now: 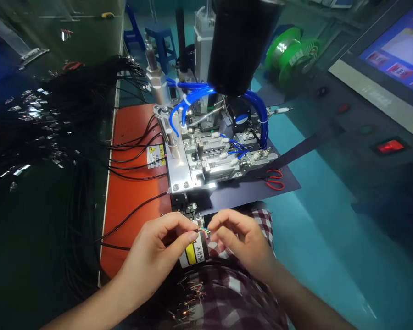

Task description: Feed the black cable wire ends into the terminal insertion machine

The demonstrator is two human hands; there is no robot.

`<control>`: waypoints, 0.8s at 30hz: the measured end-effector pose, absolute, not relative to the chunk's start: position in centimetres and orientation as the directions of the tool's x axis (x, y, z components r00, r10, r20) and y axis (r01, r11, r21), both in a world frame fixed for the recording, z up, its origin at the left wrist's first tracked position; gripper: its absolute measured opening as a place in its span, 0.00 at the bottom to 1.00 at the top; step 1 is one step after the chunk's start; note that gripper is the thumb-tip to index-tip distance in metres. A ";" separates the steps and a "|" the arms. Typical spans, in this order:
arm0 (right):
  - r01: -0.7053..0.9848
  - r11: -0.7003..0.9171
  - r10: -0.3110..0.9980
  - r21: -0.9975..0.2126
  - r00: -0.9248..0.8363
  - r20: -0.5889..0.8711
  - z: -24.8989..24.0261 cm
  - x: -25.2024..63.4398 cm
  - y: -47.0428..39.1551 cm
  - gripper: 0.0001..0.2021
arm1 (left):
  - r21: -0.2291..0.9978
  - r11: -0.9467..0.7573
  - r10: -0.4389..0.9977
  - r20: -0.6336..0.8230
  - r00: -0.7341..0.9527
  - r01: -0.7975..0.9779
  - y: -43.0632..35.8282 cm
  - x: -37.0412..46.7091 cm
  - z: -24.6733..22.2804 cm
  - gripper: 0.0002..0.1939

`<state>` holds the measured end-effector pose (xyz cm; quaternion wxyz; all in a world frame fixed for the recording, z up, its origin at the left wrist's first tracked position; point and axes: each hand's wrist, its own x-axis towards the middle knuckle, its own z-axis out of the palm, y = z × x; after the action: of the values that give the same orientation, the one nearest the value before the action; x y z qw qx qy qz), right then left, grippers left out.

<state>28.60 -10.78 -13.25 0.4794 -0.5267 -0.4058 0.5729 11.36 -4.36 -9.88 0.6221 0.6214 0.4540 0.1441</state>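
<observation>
Between thumb and forefinger, my left hand (154,245) pinches a cable end. Thin coloured wires (204,229), among them blue-green and yellow ones, stick out from its fingertips to the right. My right hand (246,238) is at the tips of these wires, its fingers curled in and slightly blurred. Whether it grips a wire I cannot make out. Just below the wires is a black and white label (198,250) with a yellow patch. A metal bench machine (213,160) with blue air hoses (196,96) stands beyond both hands.
Black cables (137,160) run across the orange board (131,123) from a large bundle (86,87) at left. Red-handled scissors (274,179) lie right of the machine. A green spool (289,52) and a control panel (371,91) stand farther right. Wire scraps (194,293) lie on the lap.
</observation>
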 end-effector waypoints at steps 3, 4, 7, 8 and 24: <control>-0.237 -0.193 0.981 -0.952 -0.070 -0.181 -13.1 29.6 -9.4 0.10 | 0.908 0.167 0.737 -0.373 0.563 0.384 -4.5 11.5 -9.5 0.08; -0.277 -0.194 0.978 -0.941 -0.125 -0.165 -13.0 29.6 -9.0 0.10 | 0.908 0.163 0.735 -0.372 0.567 0.385 -4.5 11.5 -9.4 0.08; -0.383 -0.204 0.971 -0.901 -0.195 -0.137 -13.1 28.9 -8.1 0.03 | 0.906 0.167 0.732 -0.378 0.566 0.390 -4.4 11.6 -9.0 0.08; -0.402 -0.195 0.976 -0.895 -0.171 -0.136 -13.1 28.5 -8.0 0.04 | 0.906 0.174 0.730 -0.382 0.567 0.386 -4.5 11.6 -8.9 0.08; -0.510 -0.144 0.986 -0.848 -0.004 -0.165 -14.3 26.1 -8.4 0.13 | 0.907 0.224 0.707 -0.403 0.580 0.357 -4.3 11.4 -9.0 0.08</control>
<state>26.10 -8.42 -14.34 0.5824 -0.3986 -0.2985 0.6426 11.45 -4.32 -8.99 0.6484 0.6081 0.4377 0.1350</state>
